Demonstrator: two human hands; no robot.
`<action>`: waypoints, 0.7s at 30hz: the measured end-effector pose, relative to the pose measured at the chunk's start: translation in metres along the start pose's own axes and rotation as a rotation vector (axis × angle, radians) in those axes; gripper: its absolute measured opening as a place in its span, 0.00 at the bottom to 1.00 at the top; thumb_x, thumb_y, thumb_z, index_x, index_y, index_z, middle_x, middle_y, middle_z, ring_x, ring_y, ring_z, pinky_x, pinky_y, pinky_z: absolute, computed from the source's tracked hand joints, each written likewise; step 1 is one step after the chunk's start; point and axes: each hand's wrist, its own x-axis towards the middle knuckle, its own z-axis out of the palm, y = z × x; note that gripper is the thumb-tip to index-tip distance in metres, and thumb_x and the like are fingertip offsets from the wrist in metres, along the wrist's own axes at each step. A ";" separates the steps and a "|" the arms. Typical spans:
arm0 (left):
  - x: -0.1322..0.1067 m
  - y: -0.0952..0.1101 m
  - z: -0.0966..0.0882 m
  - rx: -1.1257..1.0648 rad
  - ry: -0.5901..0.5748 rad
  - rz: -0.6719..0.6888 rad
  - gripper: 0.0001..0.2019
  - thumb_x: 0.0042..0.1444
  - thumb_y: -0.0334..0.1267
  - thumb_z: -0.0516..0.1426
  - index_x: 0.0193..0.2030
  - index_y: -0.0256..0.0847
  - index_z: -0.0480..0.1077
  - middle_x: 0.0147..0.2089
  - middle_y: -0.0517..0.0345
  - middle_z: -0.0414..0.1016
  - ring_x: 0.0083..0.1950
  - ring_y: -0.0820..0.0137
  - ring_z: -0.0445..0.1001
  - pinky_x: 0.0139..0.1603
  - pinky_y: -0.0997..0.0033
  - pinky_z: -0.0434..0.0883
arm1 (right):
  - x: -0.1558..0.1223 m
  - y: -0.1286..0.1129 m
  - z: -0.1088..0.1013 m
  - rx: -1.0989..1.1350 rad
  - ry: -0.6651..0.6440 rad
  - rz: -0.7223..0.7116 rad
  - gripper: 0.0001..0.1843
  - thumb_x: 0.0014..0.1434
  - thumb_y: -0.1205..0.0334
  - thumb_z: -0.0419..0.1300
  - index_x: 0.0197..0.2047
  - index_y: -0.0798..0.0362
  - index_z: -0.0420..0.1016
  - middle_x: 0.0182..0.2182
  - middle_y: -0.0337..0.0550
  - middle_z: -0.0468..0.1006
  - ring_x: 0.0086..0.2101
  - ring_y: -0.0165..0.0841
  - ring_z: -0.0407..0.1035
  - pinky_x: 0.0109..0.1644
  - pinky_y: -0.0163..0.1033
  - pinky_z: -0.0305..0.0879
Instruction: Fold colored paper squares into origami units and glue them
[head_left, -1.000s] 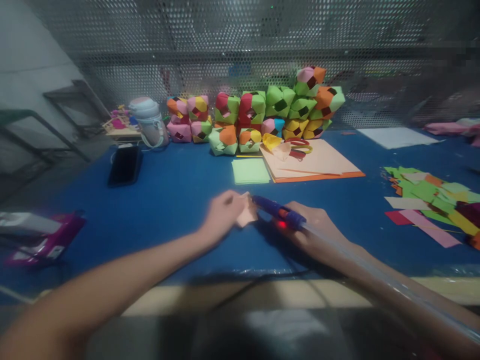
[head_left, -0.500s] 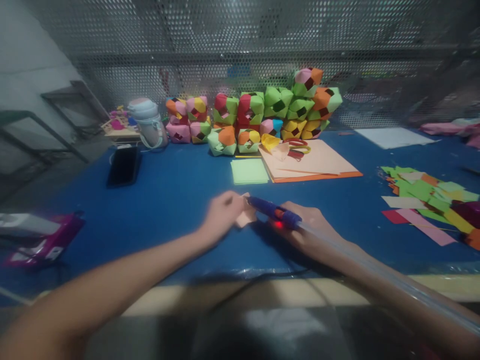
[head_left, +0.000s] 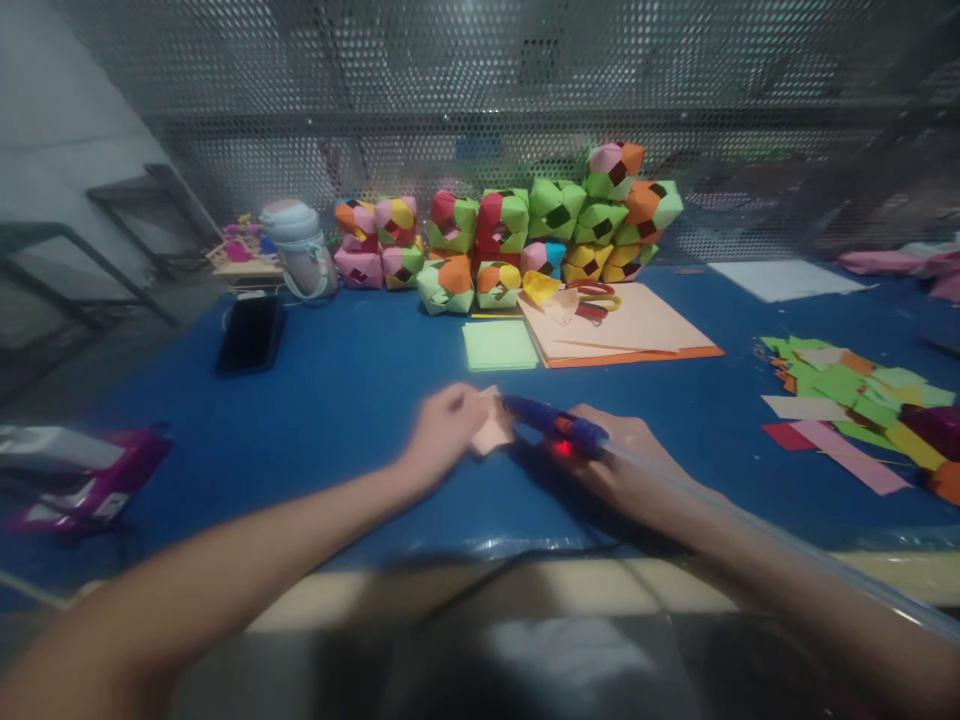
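Note:
My left hand is closed on a small folded piece of peach paper above the blue table. In my right hand is a blue glue gun with a red light glowing on its underside. A long clear glue stick runs out of its back along my right forearm. The gun's nozzle points left, close to the paper's upper right edge; a small gap seems to lie between them. Beyond my hands lie a stack of pale green paper squares and peach sheets on orange ones.
Folded paper cubes are stacked along the back by a perforated metal panel. Scissors rest on the peach sheets. A bottle and phone stand at left, a purple box nearer. Paper scraps spread at right.
The glue gun's tip has shifted slightly right, away from the peach paper's edge. My left hand keeps its place and its hold on the paper.

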 end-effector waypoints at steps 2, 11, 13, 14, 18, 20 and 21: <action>0.000 0.000 0.000 0.001 0.012 0.006 0.07 0.44 0.39 0.58 0.27 0.36 0.69 0.24 0.62 0.67 0.26 0.75 0.64 0.25 0.77 0.59 | 0.000 0.000 0.000 0.003 0.018 0.002 0.12 0.58 0.56 0.50 0.28 0.52 0.66 0.23 0.41 0.73 0.21 0.28 0.64 0.24 0.32 0.56; 0.001 -0.001 0.000 -0.012 0.006 -0.006 0.07 0.44 0.38 0.58 0.27 0.36 0.69 0.24 0.63 0.68 0.26 0.75 0.64 0.25 0.77 0.59 | 0.000 0.000 0.000 0.043 0.033 0.011 0.12 0.58 0.56 0.50 0.28 0.53 0.66 0.23 0.42 0.73 0.21 0.28 0.63 0.23 0.32 0.56; 0.001 -0.001 -0.001 -0.043 0.006 -0.028 0.06 0.43 0.37 0.58 0.27 0.37 0.68 0.24 0.64 0.68 0.25 0.75 0.64 0.25 0.77 0.59 | 0.000 0.002 0.001 0.068 0.055 0.019 0.12 0.57 0.55 0.51 0.27 0.53 0.66 0.22 0.41 0.73 0.20 0.28 0.64 0.24 0.32 0.57; 0.001 -0.002 -0.001 -0.057 0.004 -0.040 0.05 0.43 0.36 0.58 0.27 0.37 0.68 0.23 0.64 0.68 0.25 0.75 0.65 0.25 0.77 0.59 | 0.000 0.002 0.001 0.084 0.068 0.025 0.12 0.57 0.55 0.51 0.27 0.53 0.67 0.22 0.41 0.73 0.21 0.28 0.64 0.25 0.32 0.58; 0.003 -0.005 -0.002 -0.082 0.009 -0.047 0.03 0.42 0.34 0.57 0.26 0.37 0.67 0.24 0.64 0.68 0.26 0.76 0.65 0.26 0.77 0.59 | 0.002 0.004 0.001 0.121 0.124 0.095 0.14 0.57 0.54 0.52 0.29 0.54 0.70 0.23 0.42 0.75 0.24 0.32 0.68 0.28 0.35 0.63; 0.005 -0.006 -0.003 -0.089 0.015 -0.042 0.04 0.42 0.34 0.58 0.26 0.37 0.67 0.24 0.64 0.68 0.27 0.75 0.66 0.26 0.77 0.60 | 0.005 0.007 0.000 0.130 0.155 0.156 0.14 0.57 0.53 0.53 0.31 0.54 0.73 0.24 0.42 0.76 0.25 0.34 0.69 0.28 0.36 0.64; 0.005 -0.007 -0.003 -0.094 0.019 -0.044 0.05 0.42 0.34 0.58 0.26 0.37 0.66 0.25 0.64 0.68 0.27 0.75 0.66 0.27 0.77 0.60 | 0.007 0.009 0.000 0.137 0.162 0.179 0.15 0.57 0.53 0.53 0.33 0.54 0.74 0.25 0.43 0.77 0.26 0.35 0.70 0.29 0.37 0.65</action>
